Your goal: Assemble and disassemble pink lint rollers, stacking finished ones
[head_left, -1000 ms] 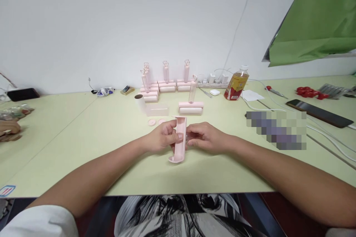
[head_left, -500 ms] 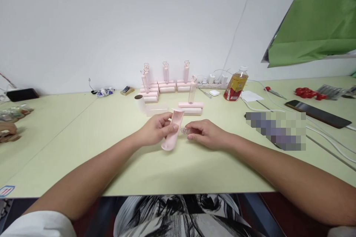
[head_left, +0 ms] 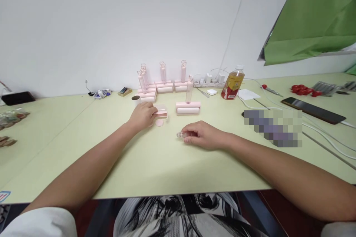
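My left hand [head_left: 142,116] is low over the table, fingers closed at the near end of a pink curved roller cover [head_left: 161,115]; part of the cover is hidden behind the hand. A pale pink round piece [head_left: 159,122] shows just below it; I cannot tell whether it belongs to the cover. Behind the hand stands a white sticky roll [head_left: 136,98] with a brown core. My right hand [head_left: 204,135] is closed around a clear handle [head_left: 179,134], its tip sticking out to the left. A pink lint roller [head_left: 188,107] with an upright clear handle stands beyond both hands.
Several more pink lint rollers [head_left: 164,88] stand along the wall. To the right are a drink bottle [head_left: 233,83], a power strip [head_left: 198,80], a phone [head_left: 313,110], cables and red-handled tools [head_left: 302,90]. Wooden pieces [head_left: 7,141] lie at far left.
My left hand has moved left and away from me, bringing the pink cover down to the table by the roll. My right hand stays nearly in place with the clear handle.
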Available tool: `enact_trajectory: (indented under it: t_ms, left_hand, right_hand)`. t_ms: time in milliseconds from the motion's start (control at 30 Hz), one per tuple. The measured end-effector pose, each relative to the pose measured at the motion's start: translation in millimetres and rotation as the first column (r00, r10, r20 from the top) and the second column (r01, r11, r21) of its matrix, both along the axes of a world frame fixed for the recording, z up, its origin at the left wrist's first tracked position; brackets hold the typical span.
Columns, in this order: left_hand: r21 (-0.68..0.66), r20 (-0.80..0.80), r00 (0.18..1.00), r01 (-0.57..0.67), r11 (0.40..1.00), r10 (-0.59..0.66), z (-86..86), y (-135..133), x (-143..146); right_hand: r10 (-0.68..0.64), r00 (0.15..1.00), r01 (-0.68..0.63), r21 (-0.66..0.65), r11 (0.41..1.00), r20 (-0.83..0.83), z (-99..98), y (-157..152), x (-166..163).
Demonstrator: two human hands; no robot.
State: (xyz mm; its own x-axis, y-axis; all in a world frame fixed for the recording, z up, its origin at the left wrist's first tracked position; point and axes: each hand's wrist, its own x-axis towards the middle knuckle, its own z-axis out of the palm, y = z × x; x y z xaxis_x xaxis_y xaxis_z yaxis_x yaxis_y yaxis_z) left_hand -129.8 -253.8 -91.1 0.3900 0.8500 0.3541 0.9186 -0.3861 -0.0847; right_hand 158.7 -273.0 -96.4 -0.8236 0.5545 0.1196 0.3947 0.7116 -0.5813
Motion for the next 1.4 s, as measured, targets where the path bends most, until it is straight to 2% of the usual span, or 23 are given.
enact_trajectory:
  t_ms: [267,367,467,533,600,700,767,900,1000,1067,1167,1300,1400]
  left_hand:
    - [-0.024,-0.01,1.0,-0.006,1.0,0.005,-8.1,0.6,-5.1]
    - [-0.008,0.027,0.999,-0.019,1.0,0.019,-5.6,-3.5,-4.0]
    - [-0.018,0.106,0.994,-0.014,1.0,0.016,1.3,-19.0,6.6]
    - [-0.088,0.201,0.979,0.051,0.995,-0.033,6.5,-35.5,20.0]
    - [-0.186,0.31,0.944,0.178,0.966,-0.114,9.7,-52.5,35.7]
    - [-0.266,0.351,0.898,0.368,0.891,-0.266,9.1,-68.7,54.5]
    - [-0.281,0.356,0.879,0.424,0.861,-0.317,6.9,-70.7,59.1]
    - [-0.234,0.408,0.874,0.379,0.895,-0.264,6.1,-62.3,48.5]
    - [-0.168,0.468,0.864,0.29,0.942,-0.183,9.3,-54.8,32.9]
    - [-0.159,0.48,0.862,0.268,0.95,-0.163,12.0,-52.0,25.6]
    - [-0.166,0.361,0.911,0.272,0.948,-0.198,14.8,-53.9,27.5]
    - [-0.107,0.066,0.962,0.269,0.957,-0.263,13.2,-66.7,54.6]
    - [-0.169,-0.014,0.96,0.275,0.947,-0.281,8.8,-75.8,74.4]
  right_hand:
    - [0.009,1.0,-0.009,-0.01,1.0,-0.009,-0.7,0.9,-0.2]
    - [-0.011,1.0,0.011,-0.028,1.0,-0.008,-0.1,0.8,-0.3]
    - [-0.043,0.999,0.042,-0.06,0.997,-0.026,-0.3,0.2,-0.9]
    - [-0.069,0.995,0.061,-0.108,0.992,-0.076,-1.6,-1.0,-1.5]
    - [-0.083,0.986,0.057,-0.174,0.983,-0.145,-3.7,-3.1,-2.3]
    - [-0.062,0.975,0.007,-0.252,0.968,-0.212,-6.7,-7.6,-3.5]
    - [-0.036,0.975,-0.026,-0.272,0.962,-0.219,-7.4,-10.2,-4.1]
    - [-0.078,0.971,-0.004,-0.341,0.94,-0.226,-6.0,-8.0,-4.0]
    - [-0.198,0.961,0.079,-0.497,0.864,-0.192,-4.0,-0.2,-2.1]
    - [-0.249,0.956,0.116,-0.581,0.806,-0.155,-3.1,4.5,-0.8]
    - [-0.284,0.95,0.15,-0.613,0.776,-0.127,-3.2,5.2,-2.3]
    - [-0.274,0.951,0.154,-0.548,0.822,-0.143,-4.8,-6.1,-10.6]
    - [-0.216,0.96,0.082,-0.559,0.825,-0.179,-3.5,-14.3,-14.4]
